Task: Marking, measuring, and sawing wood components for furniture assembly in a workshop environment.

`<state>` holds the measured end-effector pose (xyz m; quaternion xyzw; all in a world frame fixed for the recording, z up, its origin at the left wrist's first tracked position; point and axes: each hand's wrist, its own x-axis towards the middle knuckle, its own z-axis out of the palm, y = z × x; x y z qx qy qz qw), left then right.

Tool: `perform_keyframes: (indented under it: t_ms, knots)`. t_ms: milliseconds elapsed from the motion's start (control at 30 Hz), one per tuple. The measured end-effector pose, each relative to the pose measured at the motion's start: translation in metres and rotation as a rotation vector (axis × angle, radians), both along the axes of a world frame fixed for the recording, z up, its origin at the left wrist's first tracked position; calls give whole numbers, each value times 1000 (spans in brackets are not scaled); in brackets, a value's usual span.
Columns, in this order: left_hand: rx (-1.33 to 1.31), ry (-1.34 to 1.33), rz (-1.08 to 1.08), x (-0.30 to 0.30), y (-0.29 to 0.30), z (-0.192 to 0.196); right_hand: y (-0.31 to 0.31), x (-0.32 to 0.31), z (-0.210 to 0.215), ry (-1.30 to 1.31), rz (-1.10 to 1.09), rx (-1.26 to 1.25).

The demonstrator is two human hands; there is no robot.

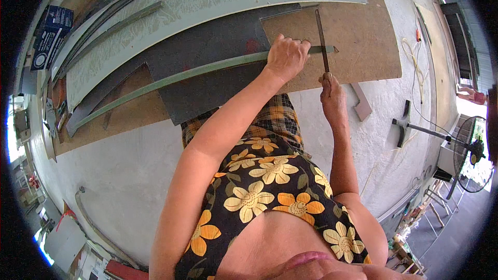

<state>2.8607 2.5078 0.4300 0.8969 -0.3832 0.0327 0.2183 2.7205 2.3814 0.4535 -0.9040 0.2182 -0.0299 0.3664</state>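
Here, in the head view, a person's left hand (288,58) closes around a long green strip (207,66) near its right end, while the right hand (332,96) grips a slim dark tool (321,39) crossing that end. The strip lies over a dark grey sheet (218,36) and brown board (368,41); a fan (471,153) stands at far right.

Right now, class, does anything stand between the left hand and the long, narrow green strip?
Nothing visible does: the left hand grips the green strip. The slim, dark metal bar in the right hand crosses the strip farther right.
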Motion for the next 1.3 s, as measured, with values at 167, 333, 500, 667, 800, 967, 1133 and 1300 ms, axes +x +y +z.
perform_keyframes:
  t_ms: [167, 333, 500, 667, 800, 967, 1133, 1300]
  knots:
    - [-55, -62, 19, -2, 2, -3, 2, 8, 9, 43, 17, 26]
    - [-12, -8, 10, -2, 0, -1, -8, 34, 3, 41, 41, -3]
    - [-26, -33, 19, -2, 0, 0, -6, 42, 0, 51, 9, 15]
    - [-11, -22, 24, -4, 1, 3, -9, 2, -25, -186, 89, -69]
    - [0, 12, 21, -3, 3, 3, -8, 5, -14, -30, 51, 3]
    - [-34, -13, 10, -1, -2, -3, -17, 36, -22, -90, 72, -49]
    - [4, 18, 11, -2, 1, -2, -5, 1, -10, 79, -16, 129]
    - [8, -28, 6, -1, 2, -2, -3, 2, 1, 120, 11, 80]
